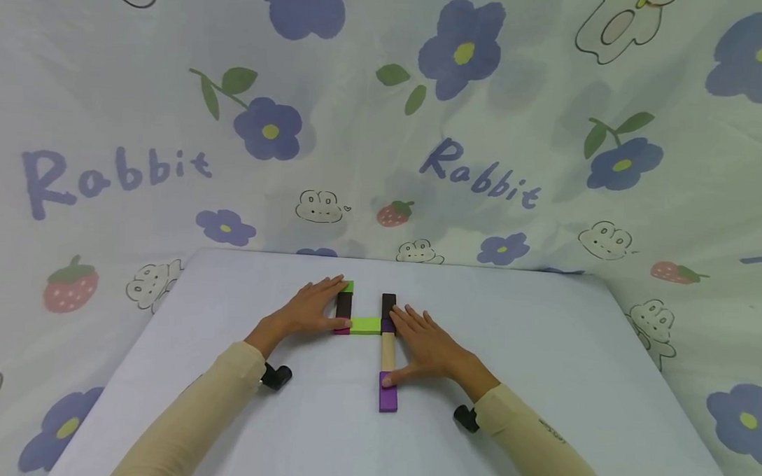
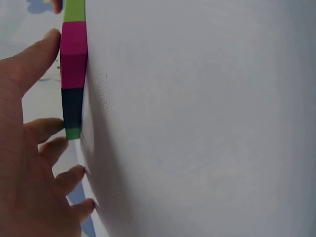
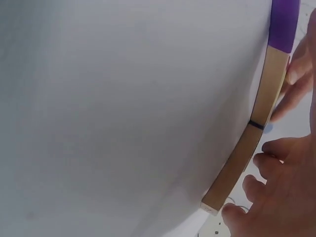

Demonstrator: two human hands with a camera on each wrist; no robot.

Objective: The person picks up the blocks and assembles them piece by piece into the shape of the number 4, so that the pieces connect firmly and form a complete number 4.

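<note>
Several coloured blocks lie joined end to end on the white table in an h-like shape. Its left column has a green block (image 1: 349, 286), a black block (image 1: 343, 305) and a magenta block (image 2: 74, 69). A lime block (image 1: 365, 326) bridges to the right column: a black block (image 1: 388, 303), a dark purple block (image 1: 387, 326), a plain wooden block (image 1: 387, 352) and a purple block (image 1: 388, 398). My left hand (image 1: 310, 310) spans the left column, thumb at the magenta block and fingertips near the green one. With fingers extended, my right hand (image 1: 429, 346) touches the right column, thumb on the purple block.
The white table (image 1: 511, 305) extends around the blocks. Behind it hangs a printed curtain (image 1: 359, 139) with flowers, rabbits and strawberries. A black wrist camera (image 1: 278, 377) sits under the left wrist, another black camera (image 1: 466, 418) under the right.
</note>
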